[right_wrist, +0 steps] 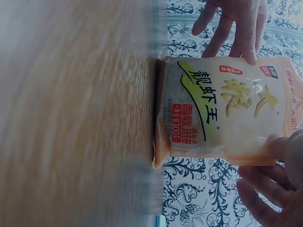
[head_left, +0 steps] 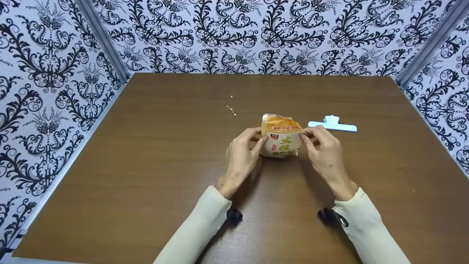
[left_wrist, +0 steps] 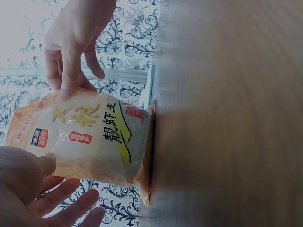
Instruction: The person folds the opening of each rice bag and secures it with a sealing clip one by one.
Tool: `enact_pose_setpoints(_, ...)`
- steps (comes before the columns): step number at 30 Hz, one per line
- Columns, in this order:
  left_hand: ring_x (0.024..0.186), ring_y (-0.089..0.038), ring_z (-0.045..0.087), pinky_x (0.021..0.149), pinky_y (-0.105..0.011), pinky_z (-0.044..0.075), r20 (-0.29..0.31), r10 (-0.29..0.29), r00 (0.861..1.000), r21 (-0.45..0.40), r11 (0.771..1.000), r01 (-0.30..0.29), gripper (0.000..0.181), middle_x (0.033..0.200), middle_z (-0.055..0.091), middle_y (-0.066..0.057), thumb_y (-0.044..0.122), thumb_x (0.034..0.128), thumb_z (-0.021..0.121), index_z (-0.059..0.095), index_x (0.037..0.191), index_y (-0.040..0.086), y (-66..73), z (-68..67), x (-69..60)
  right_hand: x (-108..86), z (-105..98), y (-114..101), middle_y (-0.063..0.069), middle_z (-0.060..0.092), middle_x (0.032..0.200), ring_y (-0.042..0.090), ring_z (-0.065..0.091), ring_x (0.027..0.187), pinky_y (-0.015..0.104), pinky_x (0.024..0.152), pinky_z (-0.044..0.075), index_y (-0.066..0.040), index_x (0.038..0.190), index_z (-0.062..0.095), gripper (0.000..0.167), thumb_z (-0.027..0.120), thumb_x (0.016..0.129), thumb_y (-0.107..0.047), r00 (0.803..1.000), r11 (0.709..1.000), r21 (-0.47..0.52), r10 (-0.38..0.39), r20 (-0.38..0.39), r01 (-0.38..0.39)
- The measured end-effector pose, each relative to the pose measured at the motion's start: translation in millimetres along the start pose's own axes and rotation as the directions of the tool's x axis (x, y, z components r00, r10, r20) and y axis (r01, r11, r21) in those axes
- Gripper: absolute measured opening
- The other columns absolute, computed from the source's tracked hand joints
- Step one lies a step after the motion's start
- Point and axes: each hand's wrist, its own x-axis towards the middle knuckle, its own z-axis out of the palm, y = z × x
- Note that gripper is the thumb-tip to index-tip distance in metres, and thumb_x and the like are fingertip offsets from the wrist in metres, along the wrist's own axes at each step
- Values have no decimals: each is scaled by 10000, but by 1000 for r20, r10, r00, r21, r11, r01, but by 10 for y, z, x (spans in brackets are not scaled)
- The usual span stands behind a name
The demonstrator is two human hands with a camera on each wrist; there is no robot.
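Observation:
A small orange-and-white bag of rice (head_left: 281,141) stands upright on the table, its printed front facing me. My left hand (head_left: 242,152) pinches its left edge, thumb on the front and fingers around the side. On the opposite edge, my right hand (head_left: 324,154) pinches the bag near its upper part. Both wrist views show the bag's bottom resting on the tabletop, with the thumbs pressed on its front. Whether the bag's top is open cannot be told. A light-blue bag clip (head_left: 332,124) lies just beyond my right hand.
A few pale grains (head_left: 231,110) are scattered on the brown table (head_left: 165,146), behind and left of the bag. Patterned walls (head_left: 242,36) enclose the table at the back and both sides.

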Motion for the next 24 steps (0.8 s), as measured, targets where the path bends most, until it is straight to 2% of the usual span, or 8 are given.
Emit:
enact_pose_setpoints(3, 867, -78, 751, 734, -334, 592, -6, -14, 1000, 10, 1000, 14, 229, 1063, 797, 94, 345, 983, 728, 758, 1192, 255, 9, -8, 7, 2, -10, -7, 81, 728, 952, 138, 649, 810, 41, 719, 452, -31, 980, 744, 51, 749, 954, -75, 1000, 1000, -27, -12, 1, 12)
enact_pose_setpoints(6, 840, -71, 750, 728, -345, 591, -9, -31, 999, 11, 999, 31, 229, 1046, 803, 95, 360, 974, 737, 765, 1182, 267, 18, -13, 12, 0, -25, -16, 81, 715, 953, 143, 649, 813, 95, 710, 483, -35, 970, 742, 57, 760, 946, -85, 1000, 998, -53, -20, 5, 20)
enact_pose_setpoints(10, 810, -70, 752, 708, -350, 588, -13, -41, 999, 14, 999, 41, 227, 1049, 809, 80, 367, 965, 746, 773, 1170, 272, 26, -4, 12, -18, -56, -21, 75, 695, 929, 157, 651, 805, 249, 689, 540, -54, 970, 742, 52, 761, 949, -96, 999, 991, -125, -46, 16, 48)
enact_pose_setpoints(14, 784, -60, 747, 696, -353, 583, -18, -39, 999, 20, 999, 39, 216, 1039, 813, 70, 368, 963, 749, 779, 1156, 277, 27, 8, 8, -33, -88, -18, 81, 688, 887, 180, 648, 789, 360, 668, 547, -53, 961, 736, 50, 764, 946, -92, 994, 974, -201, -107, 16, 108)
enact_pose_setpoints(19, 782, -64, 750, 696, -361, 580, -17, -42, 999, 22, 999, 42, 206, 1013, 817, 61, 362, 961, 751, 784, 1148, 282, 18, -1, 8, -23, -103, -19, 85, 688, 852, 196, 636, 749, 381, 639, 527, -51, 929, 743, 44, 761, 946, -87, 982, 954, -236, -187, 9, 184)
enact_pose_setpoints(24, 923, -124, 775, 753, -415, 591, -7, -52, 999, 41, 998, 52, 209, 1010, 813, 87, 371, 965, 745, 780, 1157, 295, 2, -40, 11, -1, -85, -37, 75, 702, 849, 194, 644, 719, 381, 619, 522, -61, 942, 766, 23, 775, 923, -55, 971, 944, -233, -240, 6, 235)
